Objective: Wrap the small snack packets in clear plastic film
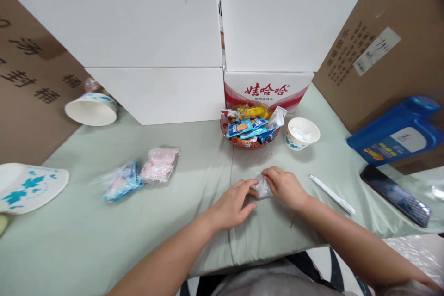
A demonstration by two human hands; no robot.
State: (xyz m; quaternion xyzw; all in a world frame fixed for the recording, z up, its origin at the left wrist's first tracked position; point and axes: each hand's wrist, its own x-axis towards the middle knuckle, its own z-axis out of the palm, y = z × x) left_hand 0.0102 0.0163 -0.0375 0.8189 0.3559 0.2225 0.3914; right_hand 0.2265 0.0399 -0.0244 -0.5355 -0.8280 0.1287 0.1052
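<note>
A small clear plastic bag (263,188), crumpled, lies on the cloth between my two hands. My right hand (285,188) pinches its upper right edge with bent fingers. From the other side, my left hand (233,206) touches the bag's left edge with its fingertips, the thumb spread away. What the bag contains, if anything, I cannot make out. Just beyond my hands sits a reddish bowl (248,146) heaped with wrapped snacks (240,128). To its right is a paper cup (294,141) with clear plastic inside. A white pen-like tool (332,194) lies right of my right hand.
Pink packets (160,165) and blue packets (123,181) lie on the left. Two more paper cups, one tipped (92,108) and one nearer (26,189), are at far left. A phone (395,194) and a blue bottle (395,132) are at right. White boxes (156,95) stand behind.
</note>
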